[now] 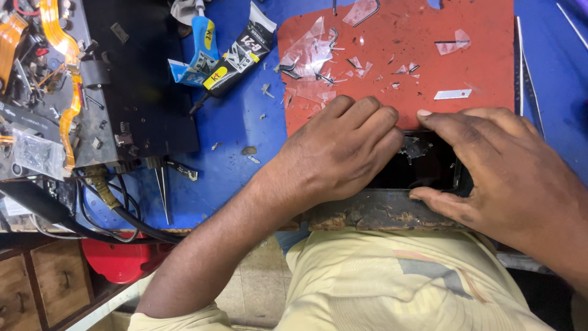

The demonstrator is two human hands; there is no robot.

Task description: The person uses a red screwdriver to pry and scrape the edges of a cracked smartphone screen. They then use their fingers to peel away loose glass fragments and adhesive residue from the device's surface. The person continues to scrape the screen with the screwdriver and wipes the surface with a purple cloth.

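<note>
At nine o'clock sits one black metal fixture block (131, 92) crossed by two orange flex ribbons (64, 67). Toward eleven o'clock lie two glue tubes on the blue table top (239, 132): one blue (202, 46), one black with a thin nozzle (236, 61). At twelve o'clock one red rubber mat (416, 67) carries clear glass shards and one small silver blade (452, 94). At centre, the left hand (334, 153) lies flat, fingers loosely curled, pressing down on one dark flat cracked-glass phone panel (422, 165). At three o'clock the right hand (502, 168) is half open, thumb and forefinger bracketing the panel's right end.
</note>
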